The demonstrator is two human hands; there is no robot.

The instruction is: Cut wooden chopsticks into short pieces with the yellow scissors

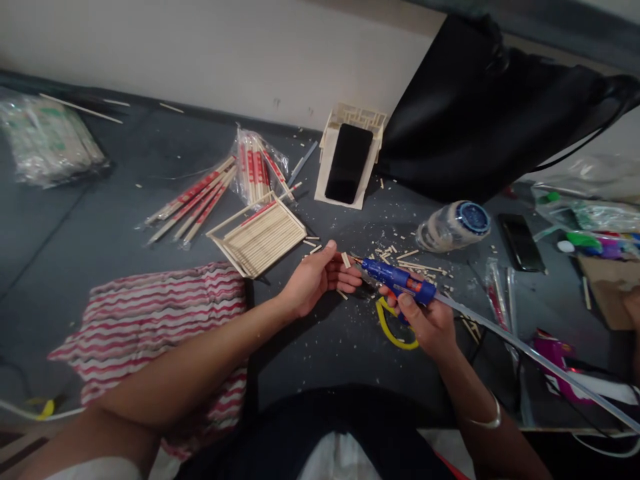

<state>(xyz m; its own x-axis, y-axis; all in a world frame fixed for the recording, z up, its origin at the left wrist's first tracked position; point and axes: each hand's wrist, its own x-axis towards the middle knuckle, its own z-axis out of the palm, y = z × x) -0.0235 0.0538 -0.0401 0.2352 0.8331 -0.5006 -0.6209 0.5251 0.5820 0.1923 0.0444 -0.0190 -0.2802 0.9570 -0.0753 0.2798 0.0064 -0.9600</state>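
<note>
My right hand is wrapped round a blue hot glue gun, with a long clear glue stick running out of its back. The gun's nozzle points left, close to a short piece of wooden stick at the fingertips of my left hand. My left palm is turned up, with the thumb raised. Left of that hand, a shallow tray made of thin wooden sticks sits tilted on the table. Yellow-handled scissors lie partly hidden under my right hand.
Cut stick bits litter the dark table. Packs of red-marked sticks lie behind the tray. A striped cloth is at left. Further back are a phone, a jar and a black bag; another phone lies right.
</note>
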